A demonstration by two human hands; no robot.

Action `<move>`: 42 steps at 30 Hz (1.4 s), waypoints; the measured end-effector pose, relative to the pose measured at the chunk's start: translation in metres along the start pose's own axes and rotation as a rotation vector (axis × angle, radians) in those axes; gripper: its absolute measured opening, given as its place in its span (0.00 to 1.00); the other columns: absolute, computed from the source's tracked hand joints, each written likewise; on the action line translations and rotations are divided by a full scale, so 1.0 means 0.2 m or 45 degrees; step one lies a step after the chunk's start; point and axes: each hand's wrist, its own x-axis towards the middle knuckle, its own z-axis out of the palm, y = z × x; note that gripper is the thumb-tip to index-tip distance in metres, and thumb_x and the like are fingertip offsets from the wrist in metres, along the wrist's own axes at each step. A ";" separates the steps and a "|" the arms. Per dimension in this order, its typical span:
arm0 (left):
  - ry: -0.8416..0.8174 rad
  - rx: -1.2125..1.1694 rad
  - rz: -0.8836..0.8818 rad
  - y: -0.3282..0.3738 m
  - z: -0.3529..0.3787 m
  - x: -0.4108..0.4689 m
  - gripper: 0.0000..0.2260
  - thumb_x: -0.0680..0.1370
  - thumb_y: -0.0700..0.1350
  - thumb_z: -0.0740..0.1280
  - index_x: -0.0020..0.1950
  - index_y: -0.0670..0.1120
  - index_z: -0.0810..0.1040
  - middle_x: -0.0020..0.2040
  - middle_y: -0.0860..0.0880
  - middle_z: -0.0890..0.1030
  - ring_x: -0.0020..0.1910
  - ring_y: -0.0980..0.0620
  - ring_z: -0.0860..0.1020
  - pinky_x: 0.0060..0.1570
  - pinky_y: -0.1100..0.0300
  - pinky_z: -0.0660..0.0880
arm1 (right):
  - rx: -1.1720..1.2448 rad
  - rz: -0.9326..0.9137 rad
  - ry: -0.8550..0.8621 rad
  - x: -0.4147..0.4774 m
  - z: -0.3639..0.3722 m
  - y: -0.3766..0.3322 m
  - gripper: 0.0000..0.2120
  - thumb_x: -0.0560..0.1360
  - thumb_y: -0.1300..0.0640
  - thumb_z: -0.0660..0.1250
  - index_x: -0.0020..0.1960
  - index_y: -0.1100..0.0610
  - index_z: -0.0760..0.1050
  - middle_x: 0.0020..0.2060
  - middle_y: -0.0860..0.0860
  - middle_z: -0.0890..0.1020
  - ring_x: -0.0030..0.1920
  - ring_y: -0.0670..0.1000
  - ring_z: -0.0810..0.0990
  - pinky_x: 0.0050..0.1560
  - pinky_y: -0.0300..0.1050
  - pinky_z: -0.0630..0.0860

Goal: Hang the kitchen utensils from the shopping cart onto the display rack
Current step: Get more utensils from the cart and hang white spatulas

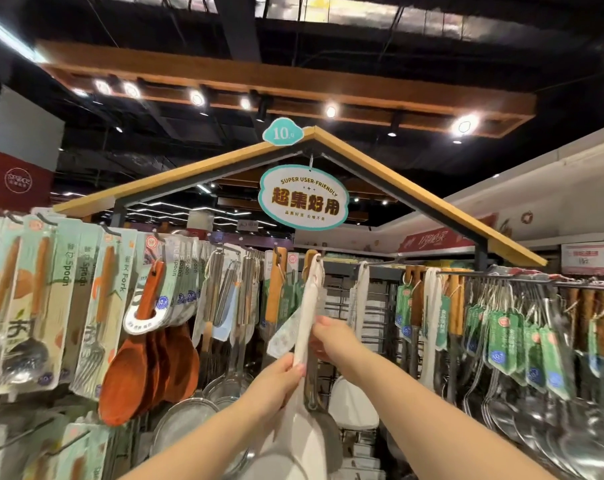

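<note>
Entry: both hands are on one white spatula (306,306). The left hand (281,375) pinches the handle low down, thumb and fingers curled round it. The right hand (330,337) pinches the same handle just above, from the opposite side. Above the grip the handle runs up to a hook (315,258) of the display rack (380,299); we cannot tell whether its loop is seated. Below the grip hangs the broad head. A paper tag (285,332) dangles just left of the grip, and wooden spoons (134,362) hang further left.
</note>
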 end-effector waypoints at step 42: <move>0.029 -0.171 0.036 0.19 0.00 -0.31 0.14 0.81 0.42 0.57 0.37 0.43 0.75 0.38 0.45 0.78 0.34 0.50 0.74 0.34 0.60 0.71 | -0.073 -0.039 0.603 -0.09 -0.03 -0.60 0.23 0.77 0.43 0.62 0.58 0.63 0.73 0.52 0.59 0.80 0.46 0.57 0.78 0.40 0.47 0.73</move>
